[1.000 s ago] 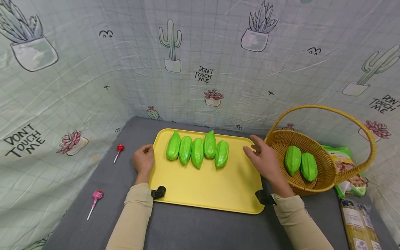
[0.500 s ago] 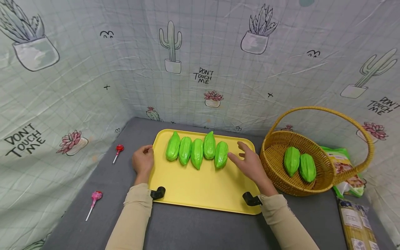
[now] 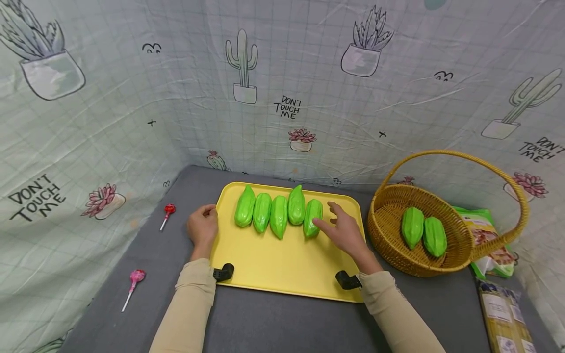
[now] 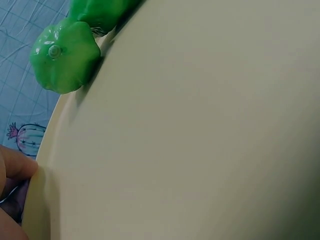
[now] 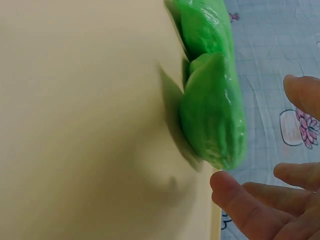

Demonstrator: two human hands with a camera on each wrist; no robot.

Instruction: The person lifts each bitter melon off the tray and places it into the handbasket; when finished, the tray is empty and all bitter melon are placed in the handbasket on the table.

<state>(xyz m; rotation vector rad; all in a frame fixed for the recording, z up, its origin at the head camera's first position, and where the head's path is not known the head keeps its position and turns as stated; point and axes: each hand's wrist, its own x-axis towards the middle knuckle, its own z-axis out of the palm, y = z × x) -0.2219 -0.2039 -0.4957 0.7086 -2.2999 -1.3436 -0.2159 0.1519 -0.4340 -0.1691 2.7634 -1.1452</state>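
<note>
Several glossy green, ribbed, pointed fruits lie side by side in a row on the yellow tray (image 3: 273, 264). My left hand (image 3: 203, 226) is at the tray's left edge, fingers curled; in the left wrist view the fingertips (image 4: 22, 166) meet the rim beside the end fruit (image 4: 65, 57). Over the tray's right half, my right hand (image 3: 346, 233) is spread with nothing in it. Its thumb overlaps the rightmost fruit (image 3: 313, 212) in the head view. In the right wrist view that fruit (image 5: 212, 112) sits just beyond the fingers (image 5: 235, 200).
A wicker basket (image 3: 388, 247) with a tall handle and two more green fruits stands right of the tray. Behind it lies a green-edged food packet (image 3: 485, 228), with noodle packs (image 3: 500, 309) nearer me. Two lollipops, one red (image 3: 169, 209) and one pink (image 3: 137, 276), lie at left.
My right hand has moved left, from beside the basket to the rightmost fruit on the tray. My left hand, the fruits and the tray have stayed in place.
</note>
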